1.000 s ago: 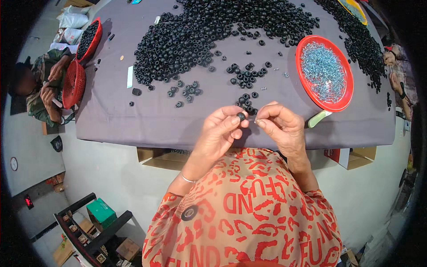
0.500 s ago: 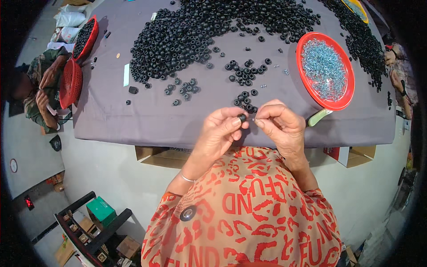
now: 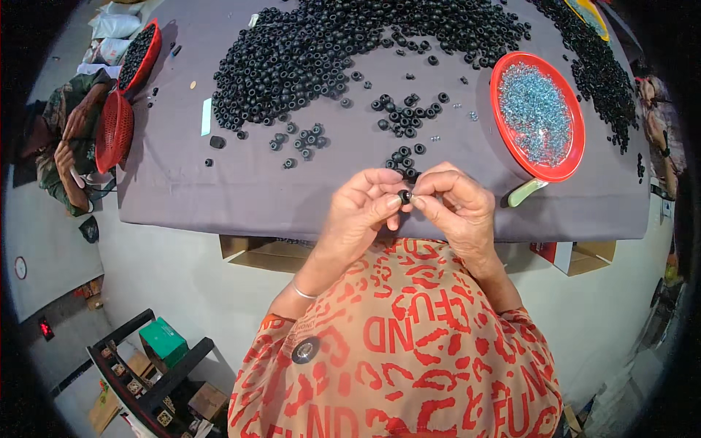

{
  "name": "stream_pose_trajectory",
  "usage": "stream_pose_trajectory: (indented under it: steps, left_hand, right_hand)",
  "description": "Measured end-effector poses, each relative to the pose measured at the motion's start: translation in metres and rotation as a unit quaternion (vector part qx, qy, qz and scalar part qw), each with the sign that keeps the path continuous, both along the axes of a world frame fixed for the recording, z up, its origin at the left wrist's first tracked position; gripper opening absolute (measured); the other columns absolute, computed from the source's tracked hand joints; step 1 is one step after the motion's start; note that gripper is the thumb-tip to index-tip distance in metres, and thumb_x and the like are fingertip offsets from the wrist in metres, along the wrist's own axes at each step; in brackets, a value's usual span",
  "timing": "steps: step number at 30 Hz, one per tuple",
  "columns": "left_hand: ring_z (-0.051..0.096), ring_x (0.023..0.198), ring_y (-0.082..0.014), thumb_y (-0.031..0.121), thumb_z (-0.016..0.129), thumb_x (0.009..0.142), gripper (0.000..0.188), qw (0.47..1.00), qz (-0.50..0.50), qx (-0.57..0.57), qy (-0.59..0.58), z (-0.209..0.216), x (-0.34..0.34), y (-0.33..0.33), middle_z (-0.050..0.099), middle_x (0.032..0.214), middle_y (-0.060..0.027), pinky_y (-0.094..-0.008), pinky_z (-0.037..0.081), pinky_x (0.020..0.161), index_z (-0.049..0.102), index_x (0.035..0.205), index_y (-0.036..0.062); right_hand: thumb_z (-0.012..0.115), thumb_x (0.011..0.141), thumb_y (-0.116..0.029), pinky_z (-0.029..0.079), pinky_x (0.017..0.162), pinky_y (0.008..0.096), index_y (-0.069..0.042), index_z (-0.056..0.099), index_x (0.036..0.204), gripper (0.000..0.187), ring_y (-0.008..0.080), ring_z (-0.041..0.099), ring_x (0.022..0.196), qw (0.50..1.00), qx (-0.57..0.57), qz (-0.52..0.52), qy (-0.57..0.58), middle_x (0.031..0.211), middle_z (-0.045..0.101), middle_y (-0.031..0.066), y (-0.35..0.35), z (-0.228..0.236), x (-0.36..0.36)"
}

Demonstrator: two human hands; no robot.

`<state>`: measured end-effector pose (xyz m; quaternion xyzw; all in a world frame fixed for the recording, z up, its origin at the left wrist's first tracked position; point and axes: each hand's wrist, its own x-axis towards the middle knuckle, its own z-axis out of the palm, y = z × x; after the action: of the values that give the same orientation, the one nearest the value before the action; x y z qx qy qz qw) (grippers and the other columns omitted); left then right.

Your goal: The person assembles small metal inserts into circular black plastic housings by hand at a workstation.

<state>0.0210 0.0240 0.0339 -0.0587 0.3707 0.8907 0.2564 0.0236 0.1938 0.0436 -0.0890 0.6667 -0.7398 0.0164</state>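
Above the table's near edge, my left hand (image 3: 358,208) pinches a small black ball-shaped piece with a hole (image 3: 404,196) between thumb and fingers. My right hand (image 3: 460,208) is closed, thumb against forefinger, its tips right at the hole of that piece. A tiny shiny metal bit sits at those tips, mostly hidden by them. Just beyond my hands lies a small cluster of the same black pieces (image 3: 401,155), with another loose group (image 3: 405,115) farther out. To the right stands a red plate (image 3: 558,173) holding many small silvery metal bits (image 3: 533,109).
A large heap of black pieces (image 3: 285,77) covers the far table. A green-handled tool (image 3: 527,191) lies by the plate. Red baskets (image 3: 115,135) stand at the left edge, beside another person (image 3: 69,139). A second person (image 3: 657,117) sits at right, near slimmer black parts (image 3: 602,84).
My hands have come together: the right fingertips moved left with the small metal bit to the black piece. The left hand has turned the piece's hole into sight.
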Motion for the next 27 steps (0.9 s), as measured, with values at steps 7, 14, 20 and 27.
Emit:
stream_pose_trajectory:
  steps: [7,14,20,27]
  left_hand:
    - [0.058,0.075,-0.013,0.001,0.059,0.082,0.026,1.0,0.009,-0.009,0.003,-0.003,-0.002,-0.003,0.06,0.092,-0.0108,-0.0198,0.047,0.058,0.05,0.106,-0.0001]
    - [0.06,0.074,-0.0131,-0.003,0.061,0.08,0.027,0.997,-0.015,-0.066,0.028,-0.002,-0.008,-0.007,0.06,0.089,-0.0104,-0.0189,0.049,0.058,0.05,0.104,-0.0007]
    - [0.06,0.07,-0.0129,-0.002,0.063,0.078,0.027,0.996,-0.041,-0.076,0.017,-0.004,-0.004,-0.011,0.061,0.089,-0.0099,-0.0204,0.05,0.056,0.05,0.102,-0.0002]
    - [0.06,0.068,-0.0113,-0.001,0.062,0.078,0.023,0.991,-0.122,0.015,-0.054,-0.005,0.008,-0.017,0.061,0.09,-0.0096,-0.0206,0.05,0.055,0.05,0.098,0.0003]
  right_hand:
    - [0.059,0.075,0.012,0.042,0.061,0.0196,0.003,0.059,0.083,0.011,0.0113,0.055,0.073,0.999,-0.011,0.042,0.005,0.084,0.055,0.0078,0.002,-0.004,-0.003]
    - [0.06,0.074,0.012,0.043,0.06,0.0186,0.004,0.058,0.082,0.012,0.011,0.056,0.073,0.998,-0.04,0.046,-0.008,0.083,0.055,0.008,0.0,-0.012,-0.001]
    - [0.064,0.072,0.009,0.041,0.064,0.0212,0.003,0.059,0.083,0.014,0.0111,0.052,0.075,0.992,-0.033,0.124,-0.008,0.084,0.053,0.0065,0.007,-0.016,-0.008]
    - [0.07,0.068,0.0,0.041,0.064,0.0262,0.0,0.063,0.084,0.017,0.0124,0.051,0.077,0.971,-0.052,0.211,-0.095,0.084,0.053,0.0052,0.005,-0.003,-0.004]
